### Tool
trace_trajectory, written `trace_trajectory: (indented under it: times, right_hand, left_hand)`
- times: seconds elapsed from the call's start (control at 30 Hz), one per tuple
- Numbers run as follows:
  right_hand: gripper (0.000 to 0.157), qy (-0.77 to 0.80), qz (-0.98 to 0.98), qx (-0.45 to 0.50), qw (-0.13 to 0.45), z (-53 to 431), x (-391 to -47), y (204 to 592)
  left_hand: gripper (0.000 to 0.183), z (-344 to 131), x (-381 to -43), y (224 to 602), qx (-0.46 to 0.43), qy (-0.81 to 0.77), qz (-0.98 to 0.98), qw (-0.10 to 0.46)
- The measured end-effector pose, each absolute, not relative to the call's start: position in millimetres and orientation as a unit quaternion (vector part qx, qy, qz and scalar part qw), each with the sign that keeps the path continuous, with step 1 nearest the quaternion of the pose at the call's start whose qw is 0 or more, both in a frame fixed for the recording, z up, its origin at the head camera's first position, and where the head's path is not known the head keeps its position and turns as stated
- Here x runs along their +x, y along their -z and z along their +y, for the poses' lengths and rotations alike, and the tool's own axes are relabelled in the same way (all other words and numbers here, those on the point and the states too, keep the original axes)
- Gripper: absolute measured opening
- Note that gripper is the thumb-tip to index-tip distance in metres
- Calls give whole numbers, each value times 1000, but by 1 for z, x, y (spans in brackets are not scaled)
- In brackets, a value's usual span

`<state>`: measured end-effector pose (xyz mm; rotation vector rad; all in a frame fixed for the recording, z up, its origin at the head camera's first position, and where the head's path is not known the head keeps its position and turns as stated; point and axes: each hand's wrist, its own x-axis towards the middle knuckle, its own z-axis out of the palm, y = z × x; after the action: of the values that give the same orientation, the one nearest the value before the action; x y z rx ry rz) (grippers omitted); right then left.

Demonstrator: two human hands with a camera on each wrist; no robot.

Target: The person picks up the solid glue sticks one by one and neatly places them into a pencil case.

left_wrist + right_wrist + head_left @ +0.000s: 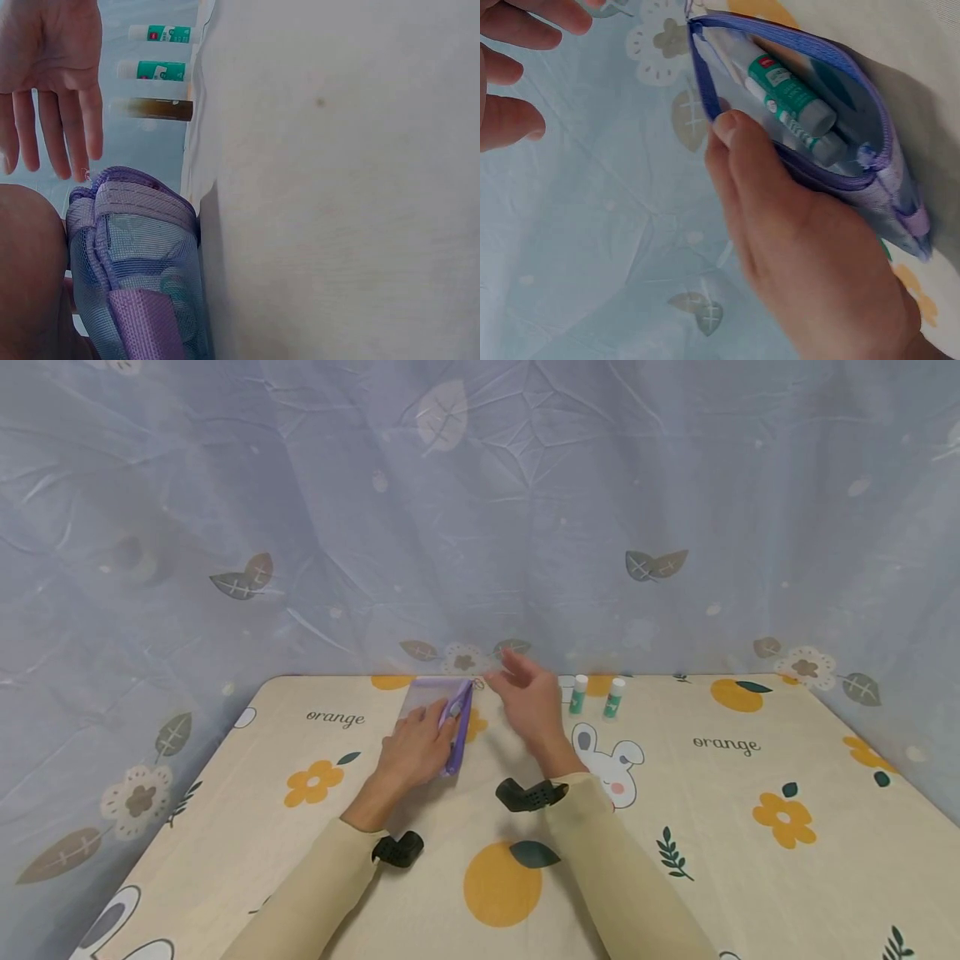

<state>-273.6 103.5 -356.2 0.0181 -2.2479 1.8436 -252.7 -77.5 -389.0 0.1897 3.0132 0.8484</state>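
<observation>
A purple mesh zip pouch stands on its side at the far middle of the table, its zipped mouth spread apart. My left hand grips its near side, the thumb at the rim in the right wrist view. Inside the pouch lie two green-and-white glue sticks, side by side. To the right of the pouch my right hand is raised, holding nothing, with fingers extended and apart from it. Beyond that hand two more glue sticks stand upright with white caps.
In the left wrist view a brown tube-like object stands beside the glue sticks; its kind is unclear. A printed cream cloth covers the table. Behind the far edge hangs a blue-grey curtain.
</observation>
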Motion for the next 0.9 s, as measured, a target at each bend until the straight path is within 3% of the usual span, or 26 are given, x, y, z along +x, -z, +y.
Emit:
trace_trajectory:
  times: [0.9]
  right_hand:
    - [54, -643, -729, -81, 220, 148, -277, 337]
  left_hand:
    - [60, -79, -253, 391, 69, -272, 960, 3]
